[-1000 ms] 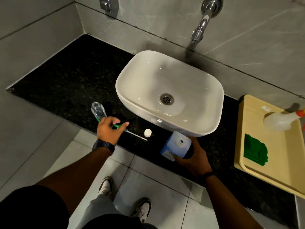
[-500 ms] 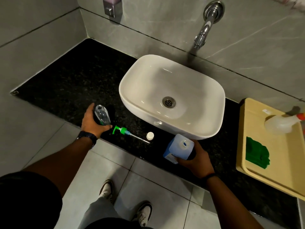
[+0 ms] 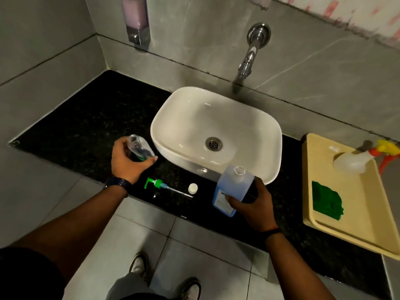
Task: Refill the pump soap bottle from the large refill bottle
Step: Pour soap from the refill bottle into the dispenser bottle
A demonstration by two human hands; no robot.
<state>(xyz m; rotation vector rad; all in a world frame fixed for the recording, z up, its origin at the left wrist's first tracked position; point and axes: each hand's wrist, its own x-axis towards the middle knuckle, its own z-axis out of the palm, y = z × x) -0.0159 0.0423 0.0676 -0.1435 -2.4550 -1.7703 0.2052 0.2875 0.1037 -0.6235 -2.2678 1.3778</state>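
My left hand [image 3: 127, 161] grips the small clear pump bottle [image 3: 139, 147], which has no pump on it and an open neck, lifted and tilted left of the basin. Its green pump head with the long tube [image 3: 161, 186] lies flat on the black counter [image 3: 82, 126] near the front edge. Beside the tube sits a small white cap [image 3: 192, 188]. My right hand [image 3: 252, 204] holds the large blue refill bottle [image 3: 232, 189] by its side, uncapped, in front of the basin.
A white basin [image 3: 216, 135] sits mid-counter under a wall tap [image 3: 249, 59]. A beige tray [image 3: 350, 213] at right holds a green cloth [image 3: 326, 200] and a spray bottle [image 3: 355, 160]. A wall soap dispenser [image 3: 135, 20] hangs at upper left.
My left hand let go of the green pump on the counter, took the clear bottle and lifted it toward the basin. The refill bottle in my right hand stayed roughly where it was.
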